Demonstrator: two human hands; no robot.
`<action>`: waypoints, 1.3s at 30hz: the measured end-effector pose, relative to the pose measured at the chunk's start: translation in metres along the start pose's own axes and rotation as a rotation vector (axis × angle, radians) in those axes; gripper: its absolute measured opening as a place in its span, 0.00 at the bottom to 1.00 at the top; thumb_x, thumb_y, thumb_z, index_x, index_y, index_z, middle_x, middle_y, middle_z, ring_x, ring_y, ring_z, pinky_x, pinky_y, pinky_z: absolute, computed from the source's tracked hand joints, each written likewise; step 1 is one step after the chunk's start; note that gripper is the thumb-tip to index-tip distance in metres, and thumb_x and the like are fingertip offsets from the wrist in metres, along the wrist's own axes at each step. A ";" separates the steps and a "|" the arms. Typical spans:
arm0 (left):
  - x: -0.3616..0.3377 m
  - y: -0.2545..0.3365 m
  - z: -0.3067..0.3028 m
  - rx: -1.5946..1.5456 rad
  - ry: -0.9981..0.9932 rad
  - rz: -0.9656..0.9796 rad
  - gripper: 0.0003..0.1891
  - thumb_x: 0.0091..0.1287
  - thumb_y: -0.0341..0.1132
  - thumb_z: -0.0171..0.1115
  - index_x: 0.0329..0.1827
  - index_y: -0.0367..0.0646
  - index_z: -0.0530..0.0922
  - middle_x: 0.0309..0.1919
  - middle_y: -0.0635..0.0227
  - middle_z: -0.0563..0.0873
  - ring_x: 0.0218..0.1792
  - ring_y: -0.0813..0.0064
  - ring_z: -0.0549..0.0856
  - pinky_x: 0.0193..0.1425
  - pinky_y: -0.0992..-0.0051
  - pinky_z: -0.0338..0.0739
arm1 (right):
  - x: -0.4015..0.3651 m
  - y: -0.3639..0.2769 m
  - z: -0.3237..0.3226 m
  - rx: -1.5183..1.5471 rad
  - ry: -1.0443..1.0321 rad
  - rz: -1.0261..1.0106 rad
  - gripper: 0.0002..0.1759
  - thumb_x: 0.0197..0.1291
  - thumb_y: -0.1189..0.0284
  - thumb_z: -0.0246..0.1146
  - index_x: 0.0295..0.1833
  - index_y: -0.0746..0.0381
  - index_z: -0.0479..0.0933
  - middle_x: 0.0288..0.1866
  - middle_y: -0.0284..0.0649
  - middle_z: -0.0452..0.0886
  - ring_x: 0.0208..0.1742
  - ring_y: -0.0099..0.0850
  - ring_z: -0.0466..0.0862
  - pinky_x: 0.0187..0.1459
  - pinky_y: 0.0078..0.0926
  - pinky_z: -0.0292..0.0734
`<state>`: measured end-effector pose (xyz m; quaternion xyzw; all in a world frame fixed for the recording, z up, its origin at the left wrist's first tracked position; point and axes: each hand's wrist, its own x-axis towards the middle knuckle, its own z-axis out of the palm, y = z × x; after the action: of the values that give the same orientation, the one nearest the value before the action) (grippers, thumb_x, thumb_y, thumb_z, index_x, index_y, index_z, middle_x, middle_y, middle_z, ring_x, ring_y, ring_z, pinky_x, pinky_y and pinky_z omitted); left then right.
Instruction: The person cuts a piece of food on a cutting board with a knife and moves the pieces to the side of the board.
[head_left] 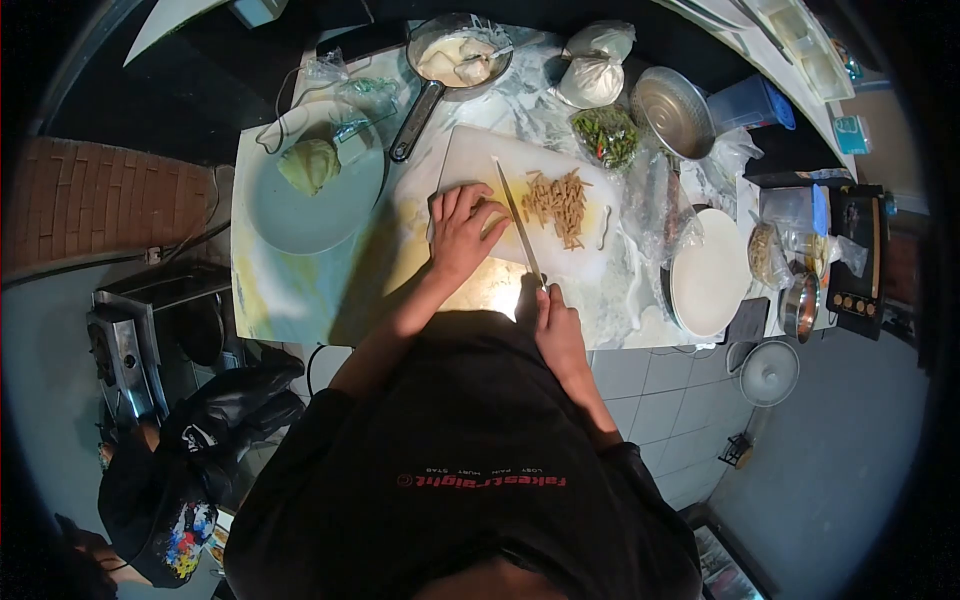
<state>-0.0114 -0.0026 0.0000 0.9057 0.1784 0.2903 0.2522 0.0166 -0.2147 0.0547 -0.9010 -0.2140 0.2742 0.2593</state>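
Observation:
My right hand (558, 325) grips the handle of a kitchen knife (514, 212), its long blade pointing away from me across the white cutting board (475, 155). Left of the blade, my left hand (463, 238) rests on the board with fingers bent and thumb close to them. Whatever lies under those fingers is mostly hidden; I cannot make it out. A pile of thin brown cut strips (560, 205) lies on the board just right of the blade. Near the board's right edge is a thin white strip-like object (604, 227).
To the left, a large pale blue plate (300, 225) bears a cabbage (309, 166). A pan (460, 57) with whitish contents stands behind. Bagged green chillies (605, 137), a metal bowl (673, 112) and a white plate (710, 275) are right. Another person (160, 500) is at lower left.

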 end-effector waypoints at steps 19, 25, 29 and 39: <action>-0.001 -0.001 0.001 -0.053 -0.004 -0.007 0.06 0.58 0.40 0.74 0.36 0.54 0.87 0.48 0.79 0.81 0.54 0.72 0.77 0.61 0.65 0.63 | 0.010 -0.003 -0.005 -0.071 -0.077 -0.009 0.22 0.80 0.58 0.45 0.52 0.69 0.70 0.28 0.67 0.81 0.35 0.68 0.82 0.36 0.62 0.77; 0.000 0.000 0.000 -0.065 -0.010 -0.006 0.06 0.58 0.39 0.74 0.35 0.52 0.88 0.48 0.78 0.82 0.55 0.71 0.77 0.61 0.65 0.62 | 0.013 0.000 0.011 -0.186 0.009 0.013 0.24 0.79 0.57 0.46 0.59 0.69 0.71 0.28 0.66 0.81 0.34 0.67 0.82 0.36 0.61 0.78; 0.000 0.000 -0.001 -0.060 -0.009 -0.001 0.05 0.59 0.39 0.74 0.36 0.52 0.88 0.48 0.78 0.82 0.55 0.71 0.77 0.62 0.65 0.62 | 0.012 0.001 0.010 -0.233 0.028 0.004 0.24 0.79 0.56 0.47 0.60 0.68 0.71 0.27 0.66 0.81 0.33 0.67 0.82 0.34 0.61 0.78; 0.001 0.004 -0.002 -0.034 -0.010 0.026 0.05 0.59 0.38 0.73 0.36 0.52 0.88 0.49 0.77 0.81 0.56 0.70 0.76 0.62 0.64 0.62 | 0.008 0.012 -0.005 -0.115 0.044 -0.041 0.24 0.80 0.56 0.46 0.57 0.70 0.71 0.27 0.66 0.81 0.32 0.67 0.82 0.34 0.61 0.78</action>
<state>-0.0112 -0.0043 0.0045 0.9050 0.1603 0.2920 0.2645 0.0287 -0.2218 0.0486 -0.9156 -0.2420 0.2363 0.2174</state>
